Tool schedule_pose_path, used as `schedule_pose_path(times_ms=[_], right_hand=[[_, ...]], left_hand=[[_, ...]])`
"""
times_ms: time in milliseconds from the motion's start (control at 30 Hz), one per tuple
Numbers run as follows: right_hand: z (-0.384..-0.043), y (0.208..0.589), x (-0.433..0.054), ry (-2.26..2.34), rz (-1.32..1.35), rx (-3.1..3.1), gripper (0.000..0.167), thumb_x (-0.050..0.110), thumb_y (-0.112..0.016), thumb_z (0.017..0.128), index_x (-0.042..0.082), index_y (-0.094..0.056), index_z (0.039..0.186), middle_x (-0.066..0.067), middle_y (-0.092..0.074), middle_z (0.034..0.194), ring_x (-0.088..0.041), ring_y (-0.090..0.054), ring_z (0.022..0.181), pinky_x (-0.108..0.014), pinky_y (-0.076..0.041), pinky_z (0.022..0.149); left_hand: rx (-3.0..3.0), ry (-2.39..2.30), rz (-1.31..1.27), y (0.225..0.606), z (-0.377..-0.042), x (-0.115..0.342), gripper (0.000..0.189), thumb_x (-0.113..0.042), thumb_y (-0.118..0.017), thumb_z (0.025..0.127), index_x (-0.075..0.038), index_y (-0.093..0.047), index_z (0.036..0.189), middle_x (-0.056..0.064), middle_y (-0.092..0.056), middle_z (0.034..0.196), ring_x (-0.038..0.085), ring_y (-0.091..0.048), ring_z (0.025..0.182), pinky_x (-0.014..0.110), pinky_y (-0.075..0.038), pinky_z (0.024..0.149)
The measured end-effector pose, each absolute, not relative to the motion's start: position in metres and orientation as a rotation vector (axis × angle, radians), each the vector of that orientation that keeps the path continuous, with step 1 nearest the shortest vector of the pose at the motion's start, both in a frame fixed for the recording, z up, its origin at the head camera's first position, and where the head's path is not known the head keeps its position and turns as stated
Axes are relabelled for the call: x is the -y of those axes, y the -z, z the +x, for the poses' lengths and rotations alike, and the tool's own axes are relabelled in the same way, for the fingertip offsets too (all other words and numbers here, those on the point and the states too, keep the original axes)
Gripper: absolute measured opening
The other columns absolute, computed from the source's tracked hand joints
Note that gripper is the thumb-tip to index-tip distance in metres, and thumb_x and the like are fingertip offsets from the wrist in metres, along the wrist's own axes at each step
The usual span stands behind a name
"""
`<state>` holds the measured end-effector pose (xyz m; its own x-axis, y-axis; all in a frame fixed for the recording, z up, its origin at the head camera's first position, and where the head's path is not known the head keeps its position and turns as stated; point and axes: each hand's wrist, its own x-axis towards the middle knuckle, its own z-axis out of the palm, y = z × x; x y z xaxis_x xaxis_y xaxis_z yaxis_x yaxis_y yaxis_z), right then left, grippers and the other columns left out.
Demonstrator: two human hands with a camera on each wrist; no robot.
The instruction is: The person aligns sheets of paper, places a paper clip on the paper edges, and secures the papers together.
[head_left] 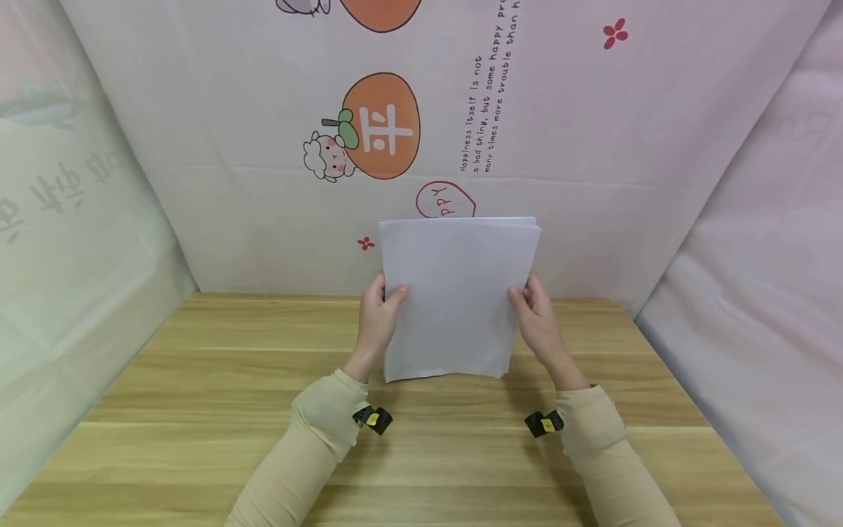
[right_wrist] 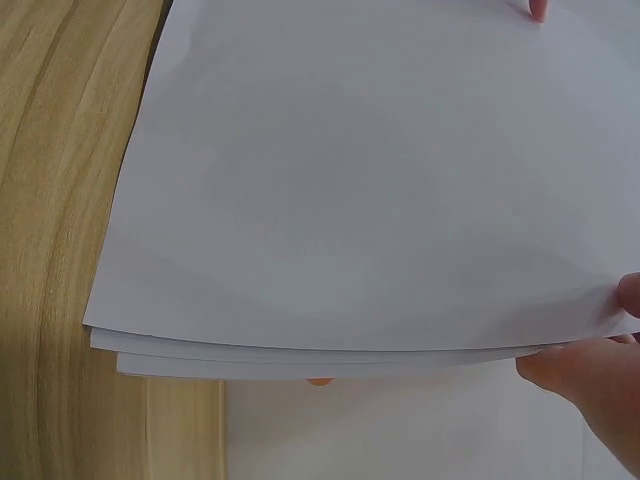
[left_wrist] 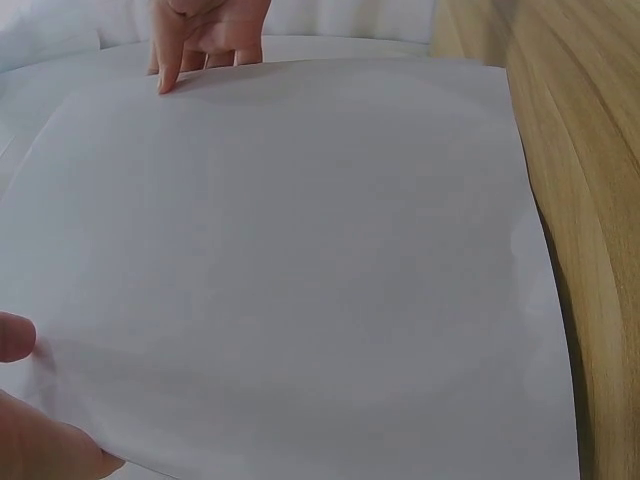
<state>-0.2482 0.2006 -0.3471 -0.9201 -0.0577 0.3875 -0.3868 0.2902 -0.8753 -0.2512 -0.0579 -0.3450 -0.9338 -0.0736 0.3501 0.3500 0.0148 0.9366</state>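
Observation:
Several sheets of white paper (head_left: pixel 454 300) stand tilted upright above the table in the head view, held between both hands. My left hand (head_left: pixel 378 318) pinches the left edge, thumb on the front face and fingers behind. On the opposite edge my right hand (head_left: pixel 541 322) does the same. The right wrist view shows the sheets of paper (right_wrist: pixel 350 200) slightly fanned along one side, with the right hand (right_wrist: pixel 585 385) at the corner. In the left wrist view the paper (left_wrist: pixel 300 260) fills most of the picture, and the left hand (left_wrist: pixel 45 440) is partly cut off.
A wooden table (head_left: pixel 197 410) lies beneath the hands. White printed cloth (head_left: pixel 560 132) with fruit drawings and lettering hangs behind it, and pale cloth walls stand at both sides. Each sleeve carries a small black wrist camera (head_left: pixel 374 419).

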Motion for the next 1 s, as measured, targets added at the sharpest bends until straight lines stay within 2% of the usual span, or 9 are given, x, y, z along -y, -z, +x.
schedule_pose_path(times_ms=[133, 233, 433, 600, 1000], right_hand=[[-0.2477, 0.3479, -0.2007, -1.684, 0.417, 2.283, 0.042, 0.019, -0.038, 0.103, 0.000, -0.034, 0.140, -0.023, -0.054, 0.128, -0.022, -0.054, 0.112, -0.031, -0.047, 0.091], [-0.2475, 0.3485, -0.2010, -1.694, 0.430, 2.278, 0.043, 0.019, -0.038, 0.103, 0.000, -0.033, 0.141, -0.022, -0.053, 0.131, -0.026, -0.053, 0.116, -0.031, -0.046, 0.093], [-0.2471, 0.3497, -0.2012, -1.709, 0.452, 2.264, 0.043, 0.019, -0.038, 0.103, 0.000, -0.033, 0.141, -0.022, -0.052, 0.131, -0.015, -0.054, 0.112, -0.018, -0.047, 0.087], [-0.2469, 0.3503, -0.2009, -1.717, 0.433, 2.265, 0.043, 0.020, -0.039, 0.103, 0.000, -0.034, 0.140, -0.021, -0.052, 0.132, -0.008, -0.054, 0.109, -0.017, -0.046, 0.087], [-0.2485, 0.3522, -0.2001, -1.714, 0.411, 2.273, 0.047, 0.026, -0.042, 0.102, 0.001, -0.035, 0.140, -0.020, -0.052, 0.134, -0.018, -0.054, 0.114, -0.017, -0.045, 0.088]], left_hand=[[2.005, 2.013, -0.300, 0.3447, -0.2514, 0.0591, 0.033, -0.006, -0.053, 0.095, 0.007, -0.052, 0.125, 0.023, -0.058, 0.124, 0.032, -0.057, 0.112, 0.047, -0.045, 0.097], [1.996, 2.017, -0.301, 0.3457, -0.2507, 0.0585, 0.033, -0.008, -0.053, 0.095, 0.005, -0.052, 0.126, 0.021, -0.058, 0.125, 0.031, -0.057, 0.113, 0.046, -0.045, 0.097], [1.979, 1.988, -0.305, 0.3477, -0.2505, 0.0573, 0.032, -0.009, -0.053, 0.095, 0.003, -0.053, 0.124, 0.019, -0.059, 0.124, 0.029, -0.057, 0.112, 0.046, -0.045, 0.097], [1.976, 1.969, -0.307, 0.3496, -0.2507, 0.0576, 0.032, -0.010, -0.053, 0.094, 0.002, -0.053, 0.124, 0.018, -0.059, 0.122, 0.029, -0.058, 0.110, 0.047, -0.045, 0.095], [1.987, 2.014, -0.320, 0.3522, -0.2520, 0.0618, 0.033, -0.011, -0.056, 0.094, 0.002, -0.052, 0.124, 0.019, -0.058, 0.123, 0.029, -0.057, 0.112, 0.046, -0.044, 0.097]])
